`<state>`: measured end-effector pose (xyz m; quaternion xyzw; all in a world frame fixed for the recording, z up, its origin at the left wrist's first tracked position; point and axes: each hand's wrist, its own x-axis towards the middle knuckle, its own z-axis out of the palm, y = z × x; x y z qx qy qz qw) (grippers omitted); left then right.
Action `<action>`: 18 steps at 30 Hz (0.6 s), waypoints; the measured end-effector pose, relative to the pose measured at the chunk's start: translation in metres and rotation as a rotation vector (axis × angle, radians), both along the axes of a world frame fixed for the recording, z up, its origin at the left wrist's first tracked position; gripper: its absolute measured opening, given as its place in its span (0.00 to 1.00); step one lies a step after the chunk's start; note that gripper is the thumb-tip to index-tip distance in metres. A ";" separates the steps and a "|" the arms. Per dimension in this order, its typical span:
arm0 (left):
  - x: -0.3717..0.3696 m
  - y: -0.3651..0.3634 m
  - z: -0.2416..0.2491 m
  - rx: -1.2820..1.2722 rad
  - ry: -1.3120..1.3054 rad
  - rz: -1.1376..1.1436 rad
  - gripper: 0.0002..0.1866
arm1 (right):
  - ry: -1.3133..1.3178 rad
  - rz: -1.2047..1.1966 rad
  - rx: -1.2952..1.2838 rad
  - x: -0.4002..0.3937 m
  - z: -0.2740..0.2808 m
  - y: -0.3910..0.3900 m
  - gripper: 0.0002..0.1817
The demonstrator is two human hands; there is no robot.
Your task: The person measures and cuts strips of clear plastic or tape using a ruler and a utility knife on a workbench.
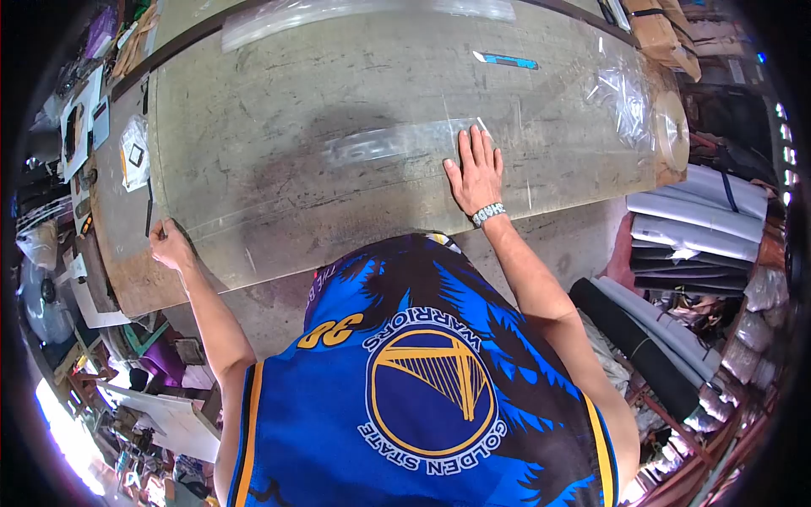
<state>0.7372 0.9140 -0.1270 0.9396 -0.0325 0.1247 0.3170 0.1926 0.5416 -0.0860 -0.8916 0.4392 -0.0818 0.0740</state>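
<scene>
My right hand (477, 182) lies flat on the worktop with its fingers stretched out. Its fingertips rest at the right end of a clear plastic strip (380, 142). My left hand (173, 247) is at the near left of the surface, thumb and fingers drawn together. Close to those fingertips is a thin dark stick (149, 207); whether they grip it or the edge of the surface sheet I cannot make out. A blue utility knife (511, 61) lies farther back, beyond the right hand.
Clear offcuts (625, 101) and a roll of clear tape (672, 131) are at the worktop's right end. A small plastic bag (135, 152) sits at the left. Long clear film (363, 17) lies along the back. Rolled sheets (697, 211) are stacked at the right, below the table's edge.
</scene>
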 end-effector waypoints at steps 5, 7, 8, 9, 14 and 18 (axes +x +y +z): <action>-0.016 -0.012 0.018 0.054 -0.006 -0.002 0.20 | -0.014 0.011 -0.060 -0.003 -0.010 0.002 0.36; -0.006 -0.001 0.001 0.020 -0.031 -0.014 0.20 | 0.002 0.012 -0.062 -0.003 -0.002 0.001 0.37; -0.013 -0.005 0.005 0.015 -0.021 -0.029 0.21 | -0.017 0.039 -0.060 -0.004 -0.001 0.000 0.38; -0.026 -0.012 0.024 0.198 -0.038 -0.052 0.21 | 0.034 0.047 -0.109 -0.004 0.001 0.000 0.37; -0.032 -0.017 0.025 0.153 -0.079 0.107 0.18 | 0.042 0.086 -0.155 -0.003 -0.011 0.000 0.34; -0.035 -0.023 0.034 0.090 -0.013 0.118 0.18 | 0.079 0.090 -0.124 0.005 -0.001 0.001 0.35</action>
